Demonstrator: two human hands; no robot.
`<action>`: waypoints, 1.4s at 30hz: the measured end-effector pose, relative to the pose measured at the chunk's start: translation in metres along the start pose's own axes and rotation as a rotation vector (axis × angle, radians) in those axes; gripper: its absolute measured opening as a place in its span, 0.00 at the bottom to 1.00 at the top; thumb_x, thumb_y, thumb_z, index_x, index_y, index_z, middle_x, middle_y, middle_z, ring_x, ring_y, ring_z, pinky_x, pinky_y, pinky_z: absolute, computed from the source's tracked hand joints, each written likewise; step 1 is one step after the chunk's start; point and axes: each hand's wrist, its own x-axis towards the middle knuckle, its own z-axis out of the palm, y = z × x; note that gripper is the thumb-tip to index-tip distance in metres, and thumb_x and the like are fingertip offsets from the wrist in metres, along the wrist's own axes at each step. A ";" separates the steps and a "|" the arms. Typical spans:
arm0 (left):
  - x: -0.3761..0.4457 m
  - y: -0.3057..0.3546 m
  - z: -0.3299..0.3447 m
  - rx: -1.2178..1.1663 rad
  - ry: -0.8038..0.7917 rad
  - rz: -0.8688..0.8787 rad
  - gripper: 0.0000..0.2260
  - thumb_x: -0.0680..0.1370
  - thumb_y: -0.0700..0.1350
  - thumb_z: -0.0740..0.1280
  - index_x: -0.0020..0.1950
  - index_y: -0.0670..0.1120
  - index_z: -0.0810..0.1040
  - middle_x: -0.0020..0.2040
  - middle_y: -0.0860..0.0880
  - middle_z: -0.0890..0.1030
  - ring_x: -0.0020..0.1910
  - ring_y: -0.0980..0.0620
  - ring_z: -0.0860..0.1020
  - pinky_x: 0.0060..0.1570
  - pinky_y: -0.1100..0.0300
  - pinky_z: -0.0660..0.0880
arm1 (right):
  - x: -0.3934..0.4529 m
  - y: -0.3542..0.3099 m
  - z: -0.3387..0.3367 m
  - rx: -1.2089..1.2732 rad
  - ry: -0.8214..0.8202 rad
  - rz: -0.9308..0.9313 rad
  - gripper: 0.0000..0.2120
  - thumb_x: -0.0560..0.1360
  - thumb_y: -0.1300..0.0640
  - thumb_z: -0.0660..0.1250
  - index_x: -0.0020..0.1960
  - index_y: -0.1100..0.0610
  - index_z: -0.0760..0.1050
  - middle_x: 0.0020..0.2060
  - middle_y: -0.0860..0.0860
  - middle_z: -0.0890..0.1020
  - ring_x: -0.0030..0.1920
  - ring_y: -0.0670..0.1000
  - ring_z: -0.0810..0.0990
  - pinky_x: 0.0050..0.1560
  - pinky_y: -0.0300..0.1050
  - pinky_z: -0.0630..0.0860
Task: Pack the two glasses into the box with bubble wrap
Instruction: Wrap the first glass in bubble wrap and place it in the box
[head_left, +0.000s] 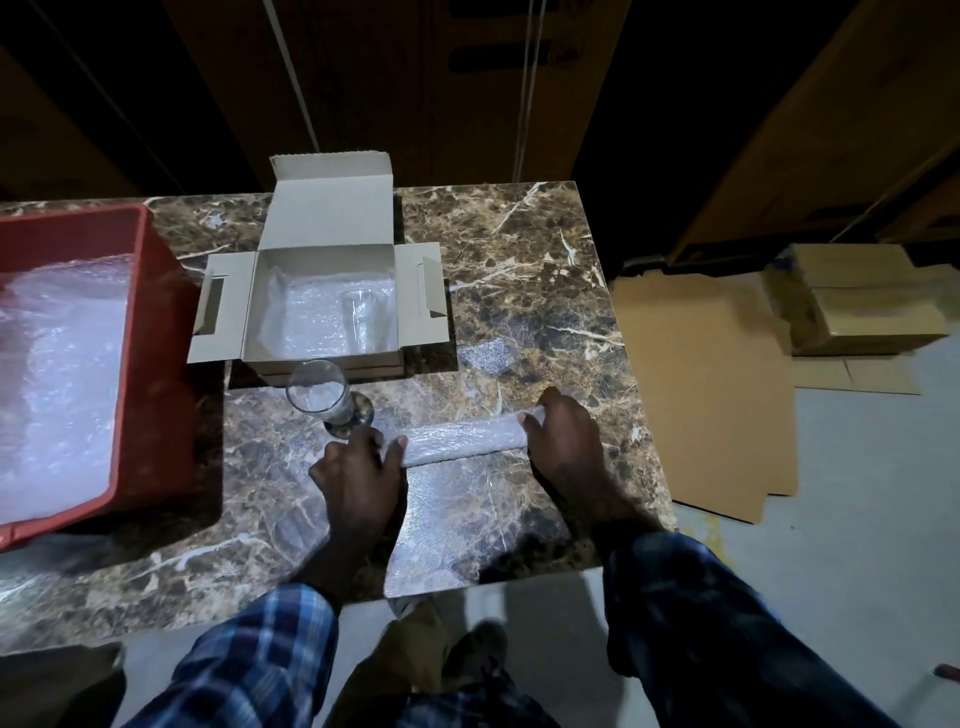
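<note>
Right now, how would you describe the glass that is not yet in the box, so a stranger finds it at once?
Start from the open grey cardboard box on the brown marble table. Just in front of its near wall stands an upright clear drinking glass. The other clear glass lies inside the box on bubble wrap.
</note>
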 end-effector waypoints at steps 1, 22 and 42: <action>-0.001 0.000 0.000 0.006 0.011 0.017 0.10 0.78 0.51 0.71 0.48 0.46 0.74 0.40 0.48 0.77 0.51 0.39 0.75 0.56 0.48 0.61 | 0.000 -0.001 0.001 -0.044 0.012 0.029 0.17 0.78 0.49 0.68 0.59 0.61 0.73 0.51 0.59 0.80 0.52 0.61 0.79 0.49 0.52 0.73; -0.012 -0.019 0.005 0.309 0.064 0.452 0.15 0.79 0.45 0.61 0.63 0.46 0.80 0.66 0.43 0.74 0.60 0.39 0.73 0.54 0.47 0.67 | -0.050 0.015 0.046 -0.173 -0.008 -0.227 0.30 0.83 0.43 0.47 0.79 0.59 0.61 0.79 0.55 0.60 0.79 0.55 0.57 0.77 0.59 0.53; -0.053 0.018 0.033 0.423 -0.373 0.578 0.28 0.85 0.61 0.45 0.82 0.51 0.50 0.82 0.51 0.46 0.81 0.49 0.45 0.77 0.49 0.41 | -0.036 -0.013 0.015 0.318 0.180 0.450 0.28 0.74 0.42 0.72 0.62 0.64 0.76 0.55 0.62 0.81 0.56 0.63 0.80 0.52 0.51 0.75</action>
